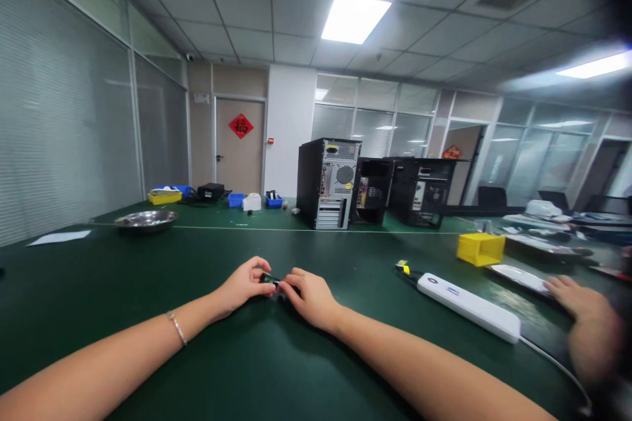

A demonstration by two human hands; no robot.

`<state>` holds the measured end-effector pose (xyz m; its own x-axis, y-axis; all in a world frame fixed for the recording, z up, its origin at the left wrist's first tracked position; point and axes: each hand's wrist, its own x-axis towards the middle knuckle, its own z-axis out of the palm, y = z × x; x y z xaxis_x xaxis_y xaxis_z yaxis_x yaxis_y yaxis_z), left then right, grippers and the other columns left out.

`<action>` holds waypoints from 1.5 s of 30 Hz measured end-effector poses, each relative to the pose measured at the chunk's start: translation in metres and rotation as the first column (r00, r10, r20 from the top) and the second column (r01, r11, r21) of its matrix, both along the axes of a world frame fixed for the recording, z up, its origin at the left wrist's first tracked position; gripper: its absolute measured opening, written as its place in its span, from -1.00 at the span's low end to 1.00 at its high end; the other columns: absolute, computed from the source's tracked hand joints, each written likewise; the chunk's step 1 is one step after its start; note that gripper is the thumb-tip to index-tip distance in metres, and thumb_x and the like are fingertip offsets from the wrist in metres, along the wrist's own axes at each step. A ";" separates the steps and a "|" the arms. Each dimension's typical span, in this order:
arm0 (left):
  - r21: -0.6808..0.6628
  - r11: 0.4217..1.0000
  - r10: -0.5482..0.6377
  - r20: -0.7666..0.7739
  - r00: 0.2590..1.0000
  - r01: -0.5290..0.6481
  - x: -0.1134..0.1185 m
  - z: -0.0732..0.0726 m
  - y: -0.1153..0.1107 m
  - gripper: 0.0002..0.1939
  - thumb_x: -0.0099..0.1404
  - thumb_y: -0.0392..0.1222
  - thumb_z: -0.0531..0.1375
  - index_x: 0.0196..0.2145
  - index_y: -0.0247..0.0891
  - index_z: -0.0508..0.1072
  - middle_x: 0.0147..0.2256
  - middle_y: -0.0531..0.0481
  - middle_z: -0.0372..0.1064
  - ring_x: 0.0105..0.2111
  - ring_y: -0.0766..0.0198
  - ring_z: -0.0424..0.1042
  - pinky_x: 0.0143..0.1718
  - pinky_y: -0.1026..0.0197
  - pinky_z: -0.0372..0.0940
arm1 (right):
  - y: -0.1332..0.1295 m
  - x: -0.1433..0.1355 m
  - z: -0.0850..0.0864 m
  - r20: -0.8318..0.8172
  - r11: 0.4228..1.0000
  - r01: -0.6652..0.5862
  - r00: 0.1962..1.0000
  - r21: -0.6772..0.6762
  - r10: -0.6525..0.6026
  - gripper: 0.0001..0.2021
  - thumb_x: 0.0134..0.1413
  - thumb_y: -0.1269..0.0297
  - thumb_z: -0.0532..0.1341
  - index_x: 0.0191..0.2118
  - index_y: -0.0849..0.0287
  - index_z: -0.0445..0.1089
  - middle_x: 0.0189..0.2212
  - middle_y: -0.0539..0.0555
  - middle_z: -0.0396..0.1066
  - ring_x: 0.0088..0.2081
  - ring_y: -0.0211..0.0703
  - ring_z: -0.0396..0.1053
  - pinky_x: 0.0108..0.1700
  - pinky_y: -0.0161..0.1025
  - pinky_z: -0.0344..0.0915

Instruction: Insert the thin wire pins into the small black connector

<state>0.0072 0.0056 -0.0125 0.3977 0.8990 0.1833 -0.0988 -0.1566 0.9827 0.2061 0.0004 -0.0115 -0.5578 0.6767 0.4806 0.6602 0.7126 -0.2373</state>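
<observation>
A small dark piece with a green circuit board is held low over the green table, in the middle of the head view. My left hand pinches it from the left between thumb and fingers. At its right end, the thumb and fingers of my right hand are closed together. Something dark shows between those fingers, too small to name. The two hands are nearly touching, and the fingers hide part of the board.
A white power strip lies to the right, with a yellow bin behind it. Another person's hand rests at far right. Computer cases stand at the back. A metal bowl sits at left on the green table.
</observation>
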 end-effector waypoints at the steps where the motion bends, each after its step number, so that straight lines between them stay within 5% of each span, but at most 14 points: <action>1: 0.004 1.000 0.009 -0.009 1.000 -0.009 0.000 0.000 0.000 -0.53 -0.05 -0.16 0.42 -0.31 -0.24 0.22 -0.43 0.04 0.48 -0.40 0.28 0.49 -0.26 0.20 0.31 | 0.000 0.000 0.000 -0.001 1.000 0.002 1.000 0.005 -0.002 -0.67 0.32 0.18 -0.02 -0.35 0.16 0.41 -0.42 -0.01 0.31 -0.38 -0.31 0.27 -0.34 -0.37 0.06; 8: 0.074 0.994 0.090 -0.093 0.992 -0.083 0.001 0.003 0.001 -0.62 0.03 -0.05 0.37 -0.33 -0.29 0.31 -0.53 0.16 0.34 -0.50 0.37 0.40 -0.39 0.30 0.25 | 0.000 -0.001 0.000 0.002 0.999 0.024 1.000 0.027 -0.024 -0.66 0.32 0.19 -0.01 -0.39 0.18 0.40 -0.45 -0.01 0.30 -0.39 -0.30 0.26 -0.35 -0.35 0.06; 18: -0.002 0.997 0.083 0.052 0.995 -0.083 0.000 -0.001 0.002 -0.53 -0.03 -0.09 0.40 -0.24 -0.25 0.29 -0.34 0.02 0.43 -0.27 0.22 0.49 -0.10 0.11 0.31 | 0.000 0.000 0.000 0.034 0.999 -0.001 0.999 0.035 0.000 -0.69 0.30 0.19 0.00 -0.37 0.18 0.40 -0.44 0.01 0.31 -0.38 -0.28 0.27 -0.34 -0.36 0.07; 25: 0.087 0.966 0.251 -0.056 0.966 -0.246 -0.003 -0.005 0.009 -0.67 0.03 -0.17 0.33 -0.26 -0.31 0.38 -0.28 -0.05 0.43 -0.23 0.19 0.48 -0.09 0.11 0.32 | -0.004 0.003 0.005 -0.359 0.991 -0.119 0.924 0.062 0.133 -0.68 0.34 0.22 -0.10 -0.33 0.19 0.31 -0.42 0.03 0.32 -0.36 -0.27 0.26 -0.26 -0.34 0.16; 29: 0.130 0.954 0.281 -0.073 0.957 -0.271 -0.003 -0.007 0.011 -0.67 0.08 -0.18 0.27 -0.18 -0.30 0.37 -0.18 -0.08 0.40 -0.27 0.23 0.48 -0.12 0.09 0.35 | -0.006 0.004 0.008 -0.403 0.989 -0.145 0.904 0.022 0.142 -0.66 0.33 0.20 -0.12 -0.39 0.18 0.26 -0.49 -0.01 0.26 -0.43 -0.28 0.22 -0.31 -0.35 0.15; 32: 0.104 0.964 0.248 -0.037 0.968 -0.243 -0.002 -0.006 0.009 -0.66 0.10 -0.15 0.26 -0.18 -0.30 0.33 -0.12 -0.13 0.38 -0.16 0.18 0.47 0.00 0.05 0.30 | -0.010 0.004 0.008 -0.374 0.982 -0.181 0.909 0.046 0.185 -0.67 0.33 0.22 -0.12 -0.38 0.18 0.26 -0.48 0.00 0.27 -0.42 -0.28 0.22 -0.31 -0.36 0.15; 37: 0.056 0.976 0.210 -0.026 0.977 -0.209 -0.002 -0.003 0.006 -0.53 0.06 -0.16 0.30 -0.09 -0.29 0.29 -0.12 -0.14 0.41 0.00 0.08 0.40 0.12 -0.02 0.18 | -0.015 -0.001 0.008 -0.074 0.966 -0.256 0.963 0.029 0.257 -0.72 0.28 0.25 -0.04 -0.42 0.16 0.27 -0.48 0.00 0.31 -0.43 -0.27 0.24 -0.32 -0.37 0.12; 45: 0.032 0.983 0.177 0.046 0.983 -0.179 -0.001 -0.004 0.003 -0.50 0.00 -0.14 0.37 -0.18 -0.25 0.22 -0.23 -0.06 0.43 -0.30 0.22 0.50 -0.11 0.05 0.32 | -0.014 -0.002 0.006 -0.093 0.974 -0.229 0.969 0.005 0.228 -0.70 0.30 0.22 -0.06 -0.39 0.16 0.30 -0.47 -0.01 0.33 -0.43 -0.29 0.24 -0.32 -0.38 0.12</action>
<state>0.0064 0.0090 -0.0167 0.2227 0.9472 0.2305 -0.1081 -0.2109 0.9715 0.2038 -0.0132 -0.0054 -0.6513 0.5397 0.5334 0.4553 0.8403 -0.2943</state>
